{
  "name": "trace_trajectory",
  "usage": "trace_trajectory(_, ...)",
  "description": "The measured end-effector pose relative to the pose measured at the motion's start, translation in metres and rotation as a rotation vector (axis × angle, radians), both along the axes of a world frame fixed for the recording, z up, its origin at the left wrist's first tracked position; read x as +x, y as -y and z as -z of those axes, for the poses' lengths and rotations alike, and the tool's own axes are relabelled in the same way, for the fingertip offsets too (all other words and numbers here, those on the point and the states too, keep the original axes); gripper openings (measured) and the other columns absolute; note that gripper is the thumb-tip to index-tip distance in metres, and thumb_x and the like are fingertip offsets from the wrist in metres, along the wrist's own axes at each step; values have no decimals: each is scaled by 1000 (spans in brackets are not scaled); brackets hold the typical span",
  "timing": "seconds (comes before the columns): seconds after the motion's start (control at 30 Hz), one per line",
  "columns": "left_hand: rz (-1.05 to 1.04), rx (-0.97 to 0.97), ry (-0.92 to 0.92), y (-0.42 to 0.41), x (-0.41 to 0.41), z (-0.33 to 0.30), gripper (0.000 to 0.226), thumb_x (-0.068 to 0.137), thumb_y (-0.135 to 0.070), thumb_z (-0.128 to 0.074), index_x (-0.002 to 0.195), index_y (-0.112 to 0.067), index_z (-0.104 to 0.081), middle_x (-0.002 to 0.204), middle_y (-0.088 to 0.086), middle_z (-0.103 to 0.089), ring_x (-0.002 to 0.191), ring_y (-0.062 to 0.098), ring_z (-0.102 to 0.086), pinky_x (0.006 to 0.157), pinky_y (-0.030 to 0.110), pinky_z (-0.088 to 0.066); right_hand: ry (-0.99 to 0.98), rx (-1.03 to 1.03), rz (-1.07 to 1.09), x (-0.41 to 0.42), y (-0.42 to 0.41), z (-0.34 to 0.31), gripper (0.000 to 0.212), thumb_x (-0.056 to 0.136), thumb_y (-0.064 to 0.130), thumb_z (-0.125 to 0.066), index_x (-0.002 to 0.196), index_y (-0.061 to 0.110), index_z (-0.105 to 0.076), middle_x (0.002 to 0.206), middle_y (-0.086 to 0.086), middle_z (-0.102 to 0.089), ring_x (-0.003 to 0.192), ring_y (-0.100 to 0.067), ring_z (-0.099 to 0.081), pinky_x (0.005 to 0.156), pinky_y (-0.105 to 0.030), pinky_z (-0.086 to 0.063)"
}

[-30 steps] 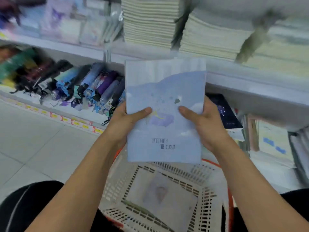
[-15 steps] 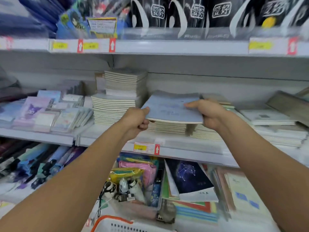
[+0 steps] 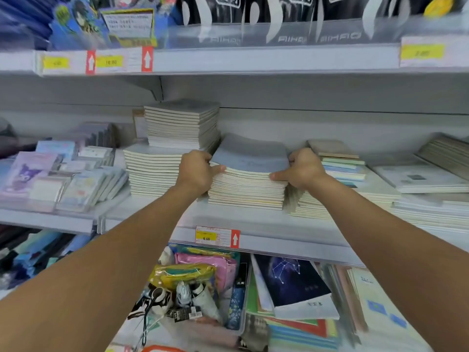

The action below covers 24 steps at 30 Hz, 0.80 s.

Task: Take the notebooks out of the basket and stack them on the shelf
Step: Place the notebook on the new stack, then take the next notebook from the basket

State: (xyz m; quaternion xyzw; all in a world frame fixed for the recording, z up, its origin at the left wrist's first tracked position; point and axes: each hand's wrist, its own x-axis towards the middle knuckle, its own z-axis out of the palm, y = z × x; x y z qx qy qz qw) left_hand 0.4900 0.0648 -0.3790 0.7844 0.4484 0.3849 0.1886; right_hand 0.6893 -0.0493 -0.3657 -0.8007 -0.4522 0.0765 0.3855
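While the blue notebook (image 3: 250, 154) tops the middle stack (image 3: 246, 190), both hands grip it. Left hand (image 3: 199, 171) pinches its left edge, right hand (image 3: 303, 170) its right.

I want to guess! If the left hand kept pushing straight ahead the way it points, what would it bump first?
Probably the taller notebook stack behind the left hand, which grips the blue-covered pile; depth is unclear.
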Motion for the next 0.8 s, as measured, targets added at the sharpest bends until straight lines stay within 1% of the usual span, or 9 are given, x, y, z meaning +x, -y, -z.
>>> trace_trajectory(0.17, 11, 39, -9, -16, 6, 12, 27, 86, -30, -72, 77, -7, -63, 62, 2, -53, 65, 21, -52, 56, 29, -33, 84, 4, 17, -6, -5, 11, 36, 75, 29, -85, 93, 5, -65, 90, -6, -62, 83, -23, -59, 66, -31, -41)
trace_trajectory(0.27, -2, 75, -102, -19, 8, 21, 30, 93, -37, -62, 96, -7, -63, 74, 8, -60, 69, 25, -58, 59, 31, -44, 87, 22, 44, -7, -8, 22, 40, 75, 28, -85, 90, -4, -66, 92, -17, -69, 83, -31, -65, 66, -37, -49)
trace_trajectory(0.37, 19, 25, -139, -19, 11, 27, 32, 96, -38, -55, 109, -8, -57, 87, 14, -64, 76, 32, -65, 68, 42, -57, 34, 50, 76, -6, -10, 30, 39, 76, 25, -84, 100, -1, -67, 101, -16, -69, 92, -31, -65, 80, -40, -55)
trace_trajectory(0.5, 102, -45, -93, -16, 8, 29, 31, 96, -32, -56, 116, -9, -54, 101, 15, -65, 90, 32, -65, 79, 41, -56, 54, 34, 53, -9, -5, 31, 48, 85, 23, -75, 125, 4, -57, 125, -15, -62, 116, -32, -58, 96, -37, -49)
trace_trajectory(0.6, 147, 47, 82, 20, -15, 53, 40, 93, -28, -62, 125, -8, -50, 100, 9, -61, 87, 19, -61, 78, 30, -50, 229, 361, 64, -45, 29, 54, 58, 90, 18, -68, 141, 4, -43, 146, -16, -45, 134, -25, -44, 109, -28, -36)
trace_trajectory(0.67, 106, 150, 343, 63, -40, 89, 36, 95, -20, -61, 127, -7, -52, 102, 2, -59, 88, 10, -60, 80, 20, -50, 207, 699, 28, -92, 66, 95, 31, 93, 13, -63, 123, 5, -57, 124, -9, -58, 108, -13, -57, 94, -18, -43)
trace_trajectory(0.7, 60, 220, 437, 84, -53, 115, 30, 96, -15, -58, 123, -7, -55, 104, 1, -58, 92, 10, -60, 82, 19, -49, 158, 760, -41, -114, 82, 128, 16, 94, 10, -61, 110, 7, -63, 106, -4, -64, 90, -9, -60, 82, -16, -46)
trace_trajectory(0.73, 3, 267, 483, 104, -66, 145, 23, 96, -11, -56, 118, -8, -57, 106, 1, -57, 96, 12, -59, 84, 21, -49, 89, 719, -126, -138, 96, 168, 6, 94, 10, -61, 98, 8, -65, 90, 1, -65, 77, -8, -59, 74, -17, -47)
trace_trajectory(0.8, -44, 208, 487, 137, -89, 208, 19, 95, -7, -54, 113, -12, -57, 109, 2, -58, 101, 17, -59, 84, 26, -49, -77, 429, -262, -178, 118, 264, 8, 94, 17, -61, 87, 13, -64, 76, 5, -64, 67, -10, -60, 66, -29, -52)
